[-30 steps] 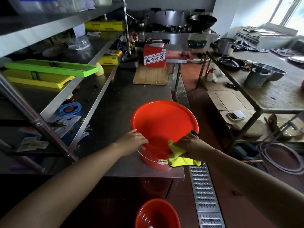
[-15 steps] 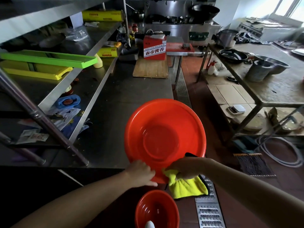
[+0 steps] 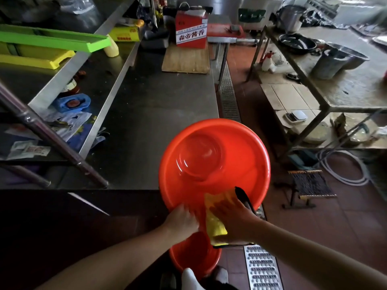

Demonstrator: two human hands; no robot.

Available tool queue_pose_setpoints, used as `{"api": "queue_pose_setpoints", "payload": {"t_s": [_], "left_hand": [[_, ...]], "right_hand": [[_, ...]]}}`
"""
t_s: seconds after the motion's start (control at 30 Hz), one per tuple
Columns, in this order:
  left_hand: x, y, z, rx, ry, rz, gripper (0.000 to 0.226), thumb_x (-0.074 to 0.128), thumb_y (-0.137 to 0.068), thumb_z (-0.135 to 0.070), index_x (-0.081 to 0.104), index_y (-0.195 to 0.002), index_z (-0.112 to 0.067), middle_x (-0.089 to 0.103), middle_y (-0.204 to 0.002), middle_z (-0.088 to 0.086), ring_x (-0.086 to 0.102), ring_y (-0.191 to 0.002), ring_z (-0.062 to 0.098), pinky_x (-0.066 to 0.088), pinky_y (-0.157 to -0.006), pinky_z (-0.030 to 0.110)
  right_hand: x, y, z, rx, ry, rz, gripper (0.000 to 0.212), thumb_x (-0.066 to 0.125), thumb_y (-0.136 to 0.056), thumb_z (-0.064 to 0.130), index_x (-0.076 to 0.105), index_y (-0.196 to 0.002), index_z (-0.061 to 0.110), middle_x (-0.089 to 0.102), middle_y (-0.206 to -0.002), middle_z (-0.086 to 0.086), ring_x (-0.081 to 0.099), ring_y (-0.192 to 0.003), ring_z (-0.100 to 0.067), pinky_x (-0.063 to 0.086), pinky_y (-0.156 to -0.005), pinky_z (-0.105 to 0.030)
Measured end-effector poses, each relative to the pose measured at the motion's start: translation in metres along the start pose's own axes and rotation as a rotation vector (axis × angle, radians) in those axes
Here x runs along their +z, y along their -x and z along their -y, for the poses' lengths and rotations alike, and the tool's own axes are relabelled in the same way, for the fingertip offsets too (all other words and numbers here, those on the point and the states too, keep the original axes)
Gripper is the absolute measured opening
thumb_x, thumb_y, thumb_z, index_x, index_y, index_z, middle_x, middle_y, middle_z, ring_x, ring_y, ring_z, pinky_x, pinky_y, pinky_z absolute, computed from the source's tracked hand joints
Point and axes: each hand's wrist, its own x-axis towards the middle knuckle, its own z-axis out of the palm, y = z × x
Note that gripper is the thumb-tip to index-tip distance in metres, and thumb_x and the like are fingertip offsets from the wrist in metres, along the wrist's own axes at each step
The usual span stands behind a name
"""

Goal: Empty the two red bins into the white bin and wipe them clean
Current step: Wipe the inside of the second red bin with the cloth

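Here, far left: flat green plastic tray (image 3: 52,39) stacked on yellow plastic tray (image 3: 35,59), upper left of the frame, on steel shelving. Lower centre: left hand (image 3: 181,221) gripping near rim of large round red plastic bin (image 3: 213,164), fingers curled under the edge. Bin tilted up toward the camera, off the dark steel worktop (image 3: 157,109), interior showing, no contents visible. Just right: right hand (image 3: 232,220) pressing folded yellow cloth (image 3: 215,222) against the bin's near inner wall, fingers bent over the cloth and apparently clamping a black handle too, exact grip hard to tell. Below both hands, bottom centre: second, smaller red plastic bin (image 3: 194,256), low down, well under the first. White bin not identifiable with certainty.

Risk: wet plastic rim sliding out of a one-handed hold under the wiping push, bin dropping onto the smaller one or the floor drain grating (image 3: 261,268).

Top centre: red cardboard box with white label (image 3: 190,32), four red Chinese characters legible, "森帝酱香". Yellow box beside it, lettering too blurred.
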Motion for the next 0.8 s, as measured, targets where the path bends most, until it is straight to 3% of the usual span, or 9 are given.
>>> {"api": "queue_pose_setpoints", "payload": {"t_s": [0.1,0.2,0.27,0.33,0.4,0.47,0.53,0.7,0.8], "left_hand": [[0.006,-0.001,-0.012,-0.066,0.025,-0.048,0.048,0.075,-0.065,-0.06,0.078,-0.079,-0.014,0.074,-0.08,0.015,0.072,-0.075,0.03,0.058,-0.074,0.038],[0.005,-0.003,-0.017,-0.098,0.088,-0.057,0.061,0.08,-0.054,-0.066,0.079,-0.083,-0.013,0.074,-0.082,0.017,0.073,-0.075,0.03,0.06,-0.072,0.038],[0.005,-0.002,-0.019,-0.108,0.13,-0.007,0.061,0.075,-0.063,-0.063,0.077,-0.094,-0.01,0.074,-0.09,0.018,0.072,-0.082,0.031,0.058,-0.077,0.039],[0.006,-0.005,-0.022,-0.118,0.128,0.052,0.069,0.058,-0.082,-0.062,0.065,-0.12,-0.006,0.066,-0.115,0.026,0.065,-0.105,0.037,0.049,-0.093,0.044],[0.005,-0.009,-0.025,-0.139,0.149,0.025,0.077,0.048,-0.089,-0.064,0.052,-0.133,-0.002,0.055,-0.131,0.031,0.055,-0.119,0.042,0.039,-0.1,0.05],[0.004,-0.012,-0.031,-0.133,0.16,0.061,0.079,0.045,-0.089,-0.067,0.054,-0.131,0.0,0.053,-0.131,0.035,0.054,-0.12,0.046,0.038,-0.101,0.052],[0.001,-0.011,-0.034,-0.108,0.113,0.101,0.072,0.051,-0.087,-0.065,0.065,-0.12,-0.002,0.059,-0.123,0.034,0.059,-0.113,0.046,0.043,-0.098,0.051],[0.0,-0.013,-0.032,0.006,0.027,0.136,0.046,0.057,-0.089,-0.04,0.068,-0.11,0.0,0.064,-0.114,0.034,0.062,-0.107,0.047,0.046,-0.096,0.056],[0.001,-0.016,-0.03,0.002,-0.041,0.155,0.035,0.064,-0.082,-0.033,0.075,-0.099,-0.004,0.071,-0.099,0.027,0.069,-0.093,0.043,0.054,-0.085,0.053]], "right_hand": [[0.013,0.002,0.011,0.043,0.075,0.013,0.1,0.061,-0.061,0.082,0.058,-0.138,0.019,0.065,-0.129,-0.008,0.061,-0.118,-0.033,0.044,-0.099,-0.065],[0.015,-0.005,0.016,0.046,0.101,-0.053,0.078,0.072,-0.069,0.057,0.058,-0.138,0.023,0.066,-0.128,-0.004,0.064,-0.113,-0.029,0.044,-0.104,-0.06],[0.012,-0.004,0.016,0.007,0.095,-0.123,0.071,0.076,-0.064,0.049,0.065,-0.131,0.025,0.07,-0.119,0.001,0.068,-0.104,-0.024,0.05,-0.099,-0.055],[0.012,0.0,0.013,-0.023,0.051,-0.202,0.071,0.083,-0.051,0.047,0.073,-0.119,0.026,0.073,-0.108,0.004,0.071,-0.095,-0.021,0.056,-0.091,-0.051],[0.016,0.001,0.008,-0.022,0.06,-0.242,0.074,0.084,-0.052,0.047,0.072,-0.122,0.026,0.072,-0.111,0.005,0.07,-0.099,-0.021,0.053,-0.094,-0.055],[0.026,0.0,-0.002,-0.06,-0.03,-0.202,0.079,0.076,-0.072,0.049,0.053,-0.144,0.025,0.061,-0.137,0.0,0.057,-0.127,-0.026,0.032,-0.112,-0.063],[0.033,-0.001,-0.008,-0.052,-0.108,-0.054,0.084,0.06,-0.086,0.062,0.029,-0.156,0.028,0.039,-0.157,0.002,0.033,-0.146,-0.025,0.01,-0.12,-0.06],[0.048,-0.012,-0.016,-0.059,-0.134,-0.04,0.082,0.028,-0.091,0.077,0.016,-0.159,0.033,0.025,-0.164,0.004,0.018,-0.153,-0.02,0.001,-0.122,-0.053],[0.047,-0.03,-0.018,-0.05,-0.188,0.001,0.082,0.026,-0.092,0.078,0.014,-0.16,0.033,0.019,-0.166,0.005,0.011,-0.154,-0.018,0.002,-0.122,-0.053]]}}
